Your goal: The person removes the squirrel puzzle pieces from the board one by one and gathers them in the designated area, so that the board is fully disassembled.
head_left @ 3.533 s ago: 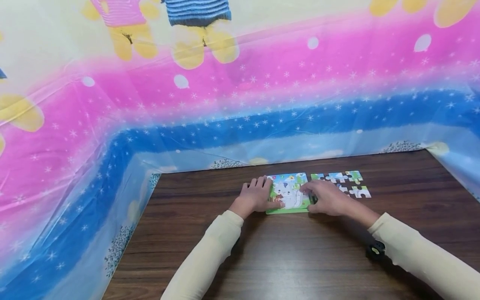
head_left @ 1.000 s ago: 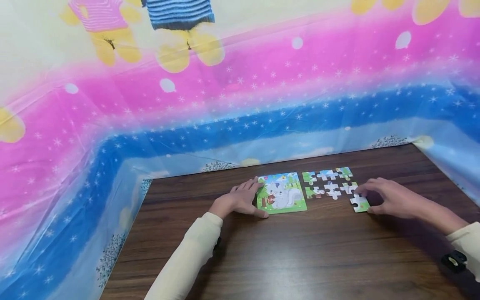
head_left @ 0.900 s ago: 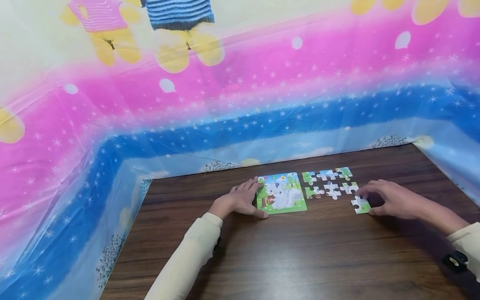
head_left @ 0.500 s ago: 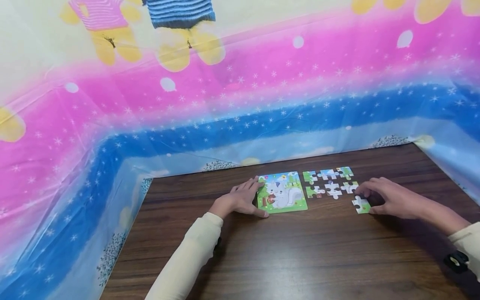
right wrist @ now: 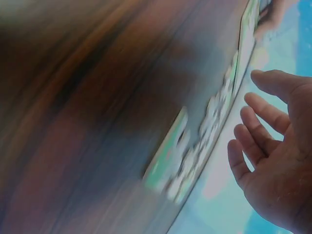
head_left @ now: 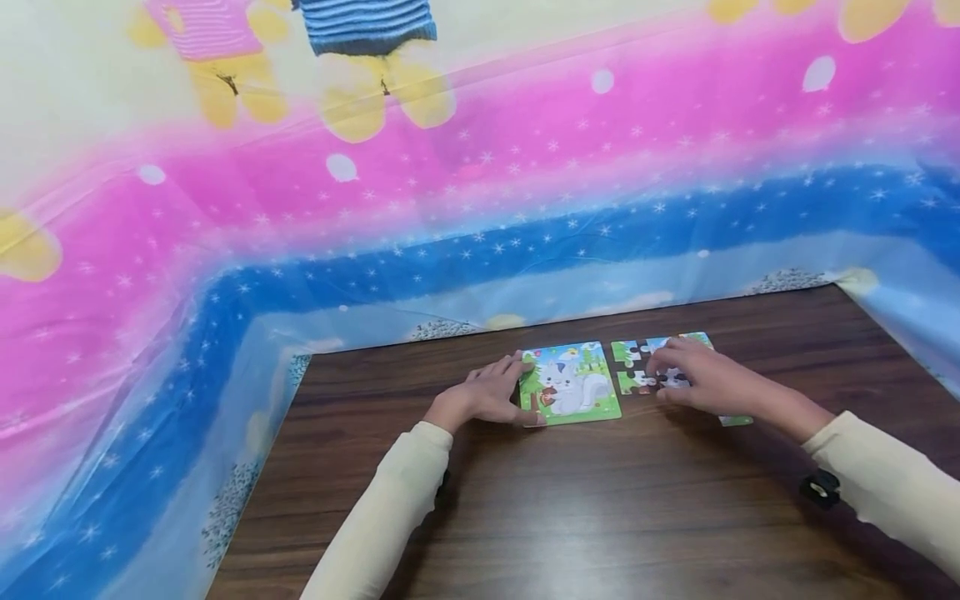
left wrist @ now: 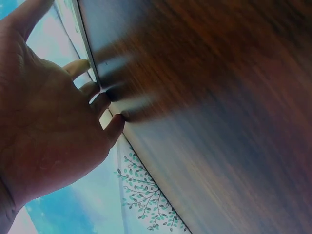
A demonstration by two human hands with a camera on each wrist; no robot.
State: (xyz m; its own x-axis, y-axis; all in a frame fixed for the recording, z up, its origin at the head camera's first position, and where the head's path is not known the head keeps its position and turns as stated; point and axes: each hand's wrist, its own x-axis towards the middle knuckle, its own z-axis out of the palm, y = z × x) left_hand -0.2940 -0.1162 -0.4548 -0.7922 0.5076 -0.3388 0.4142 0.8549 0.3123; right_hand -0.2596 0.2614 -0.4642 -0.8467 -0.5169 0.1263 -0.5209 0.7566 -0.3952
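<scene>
A square jigsaw puzzle (head_left: 573,387) with a white squirrel picture lies on the table, its picture whole. At its left edge rests my left hand (head_left: 491,396), fingers spread along the side and thumb at the near left corner. In the left wrist view the fingers of this left hand (left wrist: 53,112) extend loosely. My right hand (head_left: 705,379) hovers over the loose jigsaw pieces (head_left: 625,353) to the right of the puzzle and hides several of them. Relaxed and holding nothing, the right hand (right wrist: 282,156) shows its palm in the right wrist view. A green-edged piece (head_left: 737,421) peeks out below it.
The dark wooden table (head_left: 540,517) reaches toward me and to both sides. Behind it and at its left hangs a pink and blue patterned cloth (head_left: 480,175), close along the table's back edge.
My right hand has left the lower right piece, which it had shifted slightly, and moved left over the other loose pieces. The left hand has stayed at the puzzle's left edge.
</scene>
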